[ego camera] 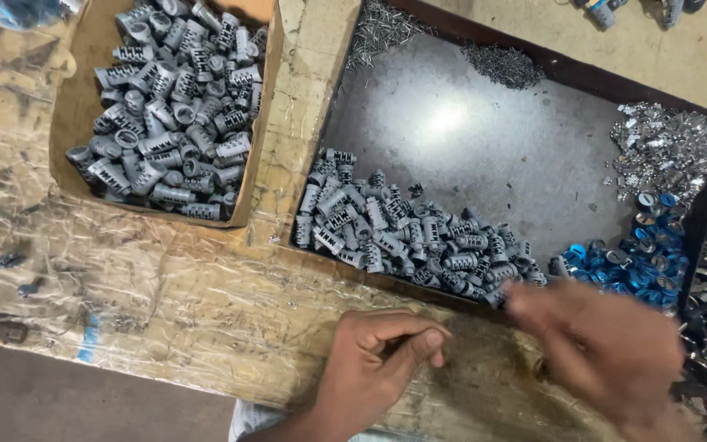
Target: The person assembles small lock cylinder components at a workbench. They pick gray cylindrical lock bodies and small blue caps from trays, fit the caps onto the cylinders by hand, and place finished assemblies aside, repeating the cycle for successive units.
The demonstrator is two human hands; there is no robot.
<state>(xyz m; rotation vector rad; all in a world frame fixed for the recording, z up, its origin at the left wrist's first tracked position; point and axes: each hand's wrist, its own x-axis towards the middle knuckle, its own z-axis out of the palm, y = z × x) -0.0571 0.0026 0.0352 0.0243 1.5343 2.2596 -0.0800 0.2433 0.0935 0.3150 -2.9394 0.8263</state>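
The grey cylinders are small cast metal barrels, each with a row of slots cut down one side and a round open end. They lie in a loose heap along the near edge of the dark metal tray, some on their sides, some end-up. The heap runs from the tray's near left corner toward its near right side.

My right hand is blurred. It hovers just off the right end of that heap, fingertips near the last cylinders at the tray's near rim; whether my grip there is wide, narrow or holding a piece I cannot tell. My left hand rests on the desk just in front of the tray's near edge, below the middle of the heap. Its fingers are curled in with the thumb pressed across them, a narrow, closed grip; anything inside is hidden.

To the right of the heap, inside the tray, lie blue round caps, and behind them a pile of shiny silver bits. Thin pins gather at the tray's far edge. Left of the tray stands a cardboard box full of the same grey barrels.
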